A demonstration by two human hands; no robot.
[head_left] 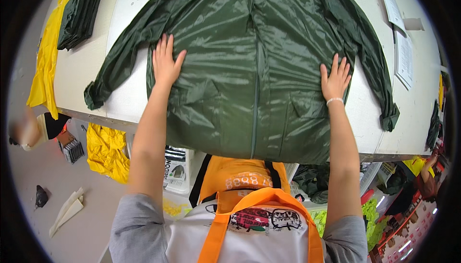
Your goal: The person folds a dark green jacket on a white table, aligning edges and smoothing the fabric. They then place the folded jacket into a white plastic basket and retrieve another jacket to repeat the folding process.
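Left grip (166, 66) on top-cropped jacket (221, 71)

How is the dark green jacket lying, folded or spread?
Spread. The dark green jacket lies front up, sleeves out to both sides, with the left hand and right hand flat on its body.

We see deep green across the jacket (216, 56), with paler glints in its creases. The table (132, 3) reads white, the stack of folded garments (79, 18) blackish green, and the draped cloth (46, 61) bright yellow. We find orange with white lettering on the apron (235, 165), grey sleeves (139, 229), and a white shirt (189, 241) printed in black, red and green.
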